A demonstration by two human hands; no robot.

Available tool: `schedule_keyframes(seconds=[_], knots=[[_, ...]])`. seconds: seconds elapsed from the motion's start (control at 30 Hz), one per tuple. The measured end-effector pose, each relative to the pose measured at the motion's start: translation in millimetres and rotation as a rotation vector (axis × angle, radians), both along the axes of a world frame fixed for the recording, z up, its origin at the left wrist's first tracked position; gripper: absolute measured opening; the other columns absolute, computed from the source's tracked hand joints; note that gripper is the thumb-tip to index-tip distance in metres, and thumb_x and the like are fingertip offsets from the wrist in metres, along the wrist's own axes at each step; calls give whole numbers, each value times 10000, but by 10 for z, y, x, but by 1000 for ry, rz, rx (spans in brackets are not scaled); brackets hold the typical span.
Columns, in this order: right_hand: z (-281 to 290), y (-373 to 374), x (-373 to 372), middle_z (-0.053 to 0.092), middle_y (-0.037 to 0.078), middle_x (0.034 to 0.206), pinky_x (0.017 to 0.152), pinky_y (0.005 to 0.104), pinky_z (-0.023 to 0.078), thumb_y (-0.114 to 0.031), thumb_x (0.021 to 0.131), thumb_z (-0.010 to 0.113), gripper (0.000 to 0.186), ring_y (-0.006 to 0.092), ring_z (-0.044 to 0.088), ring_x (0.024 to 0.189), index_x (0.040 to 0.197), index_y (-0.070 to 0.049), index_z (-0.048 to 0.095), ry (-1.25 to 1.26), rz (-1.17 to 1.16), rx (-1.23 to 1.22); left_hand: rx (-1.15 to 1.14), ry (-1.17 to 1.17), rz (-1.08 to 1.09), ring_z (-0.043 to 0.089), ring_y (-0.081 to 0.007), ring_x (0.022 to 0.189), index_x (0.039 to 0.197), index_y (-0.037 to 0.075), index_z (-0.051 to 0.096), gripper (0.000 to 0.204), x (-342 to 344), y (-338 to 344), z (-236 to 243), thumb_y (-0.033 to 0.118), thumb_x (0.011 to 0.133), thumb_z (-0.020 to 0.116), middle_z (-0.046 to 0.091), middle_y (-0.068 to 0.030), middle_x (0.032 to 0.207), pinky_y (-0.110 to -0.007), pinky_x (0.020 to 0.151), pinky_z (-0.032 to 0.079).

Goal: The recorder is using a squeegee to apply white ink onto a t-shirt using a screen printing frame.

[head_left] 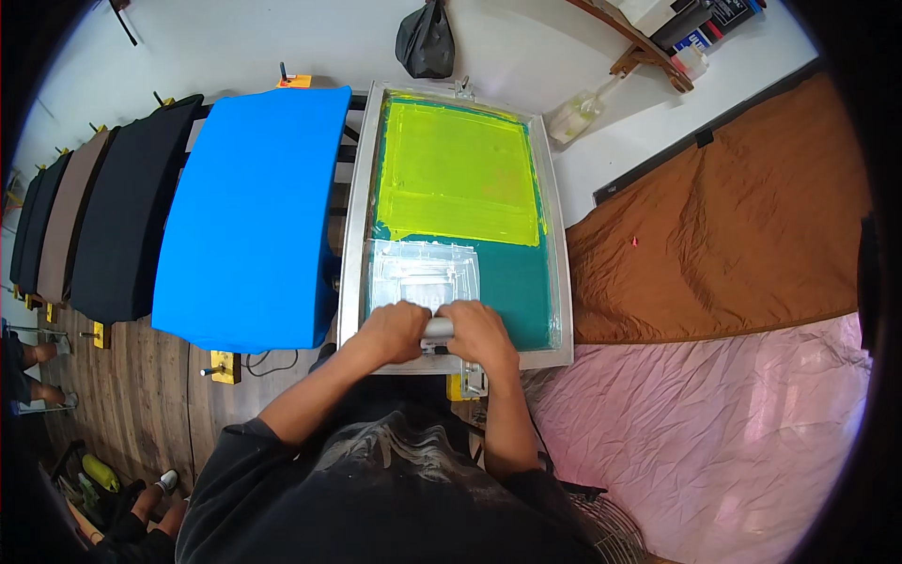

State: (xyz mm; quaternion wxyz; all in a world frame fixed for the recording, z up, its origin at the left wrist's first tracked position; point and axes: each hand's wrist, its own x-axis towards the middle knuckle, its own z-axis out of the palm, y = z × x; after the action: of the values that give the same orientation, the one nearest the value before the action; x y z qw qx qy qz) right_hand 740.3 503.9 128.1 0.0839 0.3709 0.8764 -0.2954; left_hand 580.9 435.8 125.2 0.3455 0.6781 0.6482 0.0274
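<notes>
Silvery metal makes up the screen frame (561,282), which in the head view lies before the person, its teal mesh (515,296) bearing a yellow-green patch (460,169) toward the frame's far end and a white ink patch (427,258) toward its near left. The grey-handled tool (439,328) is at the frame's near end, just beyond the near bar. The left hand (399,331) and the right hand (477,334) are both closed round it, side by side, with a bit of handle showing between them. The step in hand appears to be a pull of white ink across the mesh, already close to the frame's near bar; the next move would call for even pressure from both hands, then a clean lift short of that bar. The hands hide the tool's lower edge, so its contact with the mesh cannot be told. Left of the frame stands a blue cloth-covered board (254,207), with a black-covered board (136,216) farther left. Right of the frame a brown cloth (723,216) hangs close beside it, liable to catch an elbow. Beyond the frame's far end hangs a black bag (426,42), well clear of the stroke.
</notes>
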Motion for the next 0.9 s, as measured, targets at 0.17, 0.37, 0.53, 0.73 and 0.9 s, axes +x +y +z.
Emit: schedule_keyframes(seconds=[0.17, 0.37, 0.53, 0.73, 0.9], knots=[[-113, 287, -201, 656, 148, 927, 764, 466, 520, -16, 719, 633, 224, 355, 643, 908, 933, -75, 662, 106, -42, 193, 209, 27, 144, 669, -379, 845, 921, 30, 652, 221, -138, 328, -154, 5, 702, 640, 678, -191, 887, -446, 748, 551], [-222, -153, -21, 577, 101, 1058, 817, 450, 490, 65, 695, 611, 399, 329, 553, 1026, 1069, -74, 601, 191, -100, 203, 361, -11, 149, 632, -391, 947, 1122, -7, 589, 447, 97, -175, -290, -66, 680, 610, 613, -213, 1063, -430, 780, 545], [-28, -347, 107, 607, 111, 1032, 826, 449, 484, 63, 653, 637, 437, 350, 576, 1004, 1071, -64, 621, 195, -90, 129, 254, -62, 91, 638, -388, 966, 1132, -11, 595, 441, 137, -366, -44, -35, 692, 611, 627, -213, 1078, -433, 803, 542], [-41, 310, -193, 640, 163, 998, 813, 464, 492, 18, 690, 626, 346, 374, 609, 966, 1025, -67, 649, 75, -9, 153, 180, 85, 96, 674, -355, 871, 985, 55, 648, 303, -129, 250, -1, 40, 683, 673, 672, -173, 924, -434, 742, 556], [-132, 579, -357, 648, 161, 974, 821, 475, 496, 20, 699, 606, 306, 378, 615, 965, 986, -65, 673, 46, -71, 125, 143, 93, 95, 673, -370, 839, 914, 36, 659, 246, -271, 607, -198, 46, 669, 683, 679, -192, 884, -439, 735, 556]])
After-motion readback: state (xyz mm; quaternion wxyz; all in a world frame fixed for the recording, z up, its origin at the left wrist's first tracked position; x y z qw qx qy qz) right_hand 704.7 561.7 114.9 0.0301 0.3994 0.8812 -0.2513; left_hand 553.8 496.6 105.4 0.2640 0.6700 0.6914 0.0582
